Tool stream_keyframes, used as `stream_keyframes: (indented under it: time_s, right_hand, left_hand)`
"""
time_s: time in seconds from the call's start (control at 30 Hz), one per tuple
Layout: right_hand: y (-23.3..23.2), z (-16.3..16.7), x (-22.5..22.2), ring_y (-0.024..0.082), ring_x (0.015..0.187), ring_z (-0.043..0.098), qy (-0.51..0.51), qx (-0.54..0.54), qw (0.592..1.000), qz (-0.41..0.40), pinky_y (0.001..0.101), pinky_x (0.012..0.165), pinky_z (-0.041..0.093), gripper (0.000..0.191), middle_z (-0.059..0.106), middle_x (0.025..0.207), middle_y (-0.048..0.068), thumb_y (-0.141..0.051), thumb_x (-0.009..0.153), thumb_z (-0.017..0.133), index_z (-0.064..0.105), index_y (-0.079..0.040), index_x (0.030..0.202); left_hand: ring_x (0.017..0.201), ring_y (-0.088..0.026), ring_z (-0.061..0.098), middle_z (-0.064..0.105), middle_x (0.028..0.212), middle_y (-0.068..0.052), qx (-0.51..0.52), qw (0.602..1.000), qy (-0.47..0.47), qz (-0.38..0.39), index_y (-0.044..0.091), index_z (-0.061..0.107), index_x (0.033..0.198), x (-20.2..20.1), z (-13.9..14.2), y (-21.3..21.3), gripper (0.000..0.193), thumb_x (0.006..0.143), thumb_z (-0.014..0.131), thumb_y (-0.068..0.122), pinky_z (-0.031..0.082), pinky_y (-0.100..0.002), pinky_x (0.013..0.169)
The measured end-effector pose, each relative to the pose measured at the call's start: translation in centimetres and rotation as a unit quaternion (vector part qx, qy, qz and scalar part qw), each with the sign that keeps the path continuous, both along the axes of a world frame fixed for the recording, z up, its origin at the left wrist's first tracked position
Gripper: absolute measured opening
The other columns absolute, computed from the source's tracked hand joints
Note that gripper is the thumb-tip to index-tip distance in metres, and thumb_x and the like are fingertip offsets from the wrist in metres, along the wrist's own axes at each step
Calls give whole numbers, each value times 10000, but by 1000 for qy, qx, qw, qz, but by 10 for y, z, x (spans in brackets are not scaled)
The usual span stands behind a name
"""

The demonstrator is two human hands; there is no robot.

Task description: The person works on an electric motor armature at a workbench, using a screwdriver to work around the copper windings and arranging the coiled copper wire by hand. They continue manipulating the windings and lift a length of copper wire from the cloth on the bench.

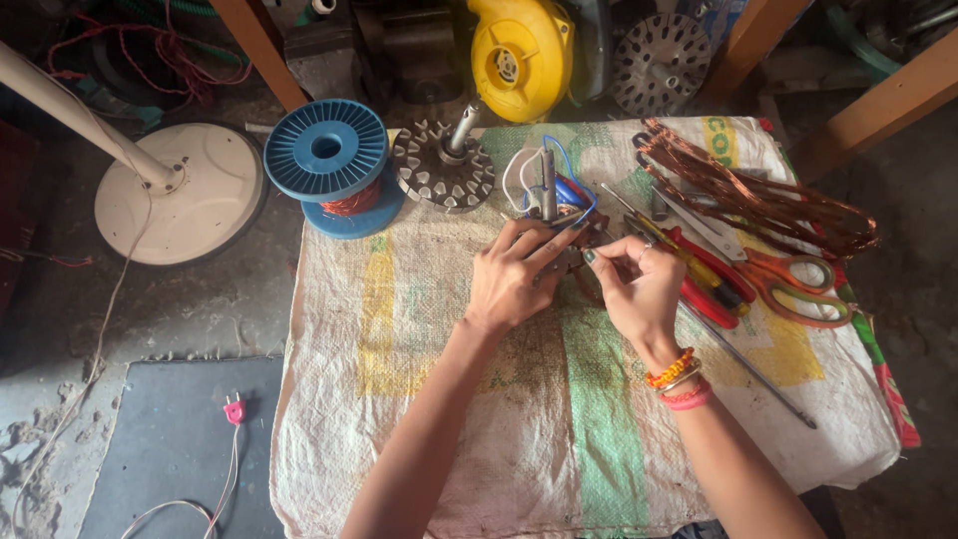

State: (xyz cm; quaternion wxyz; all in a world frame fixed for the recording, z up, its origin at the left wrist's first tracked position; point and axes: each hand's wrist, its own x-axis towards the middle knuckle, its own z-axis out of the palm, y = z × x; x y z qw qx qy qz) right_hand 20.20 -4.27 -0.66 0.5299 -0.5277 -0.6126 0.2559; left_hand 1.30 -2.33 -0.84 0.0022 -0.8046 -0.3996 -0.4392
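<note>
A small motor stator with copper windings, an upright metal shaft and white and blue wires sits on a woven sack cloth. My left hand grips its near left side. My right hand, with beaded bracelets at the wrist, pinches something thin at the winding; what it holds is too small to tell. Both hands meet over the motor's near edge.
A blue spool of copper wire and a finned rotor with a shaft stand at the back left. Loose copper coils, orange-handled scissors, red pliers and a long rod lie right. A fan base stands on the floor.
</note>
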Motion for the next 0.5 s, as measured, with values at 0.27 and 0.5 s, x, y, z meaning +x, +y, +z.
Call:
stream_keyframes:
  time_s: [0.27, 0.5]
  right_hand:
    - [9, -4, 13, 33, 506, 518, 75, -97, 990, 72, 218, 461, 360, 60, 638, 619, -18, 16, 875, 736, 717, 7, 819]
    - [0, -4, 6, 16, 584, 531, -5, -26, 1000, -16, 198, 527, 382, 14, 661, 685, -16, -1, 886, 756, 748, 10, 883]
  left_hand:
    - [1042, -179, 639, 696, 1071, 14, -3, 1000, 20, 11, 223, 700, 1308, -1, -7, 0, 671, 657, 796, 91, 601, -317, 677]
    - [1046, -180, 636, 688, 1076, 10, -9, 1000, 30, 1, 212, 693, 1327, 2, -7, 2, 650, 698, 819, 108, 591, -314, 654]
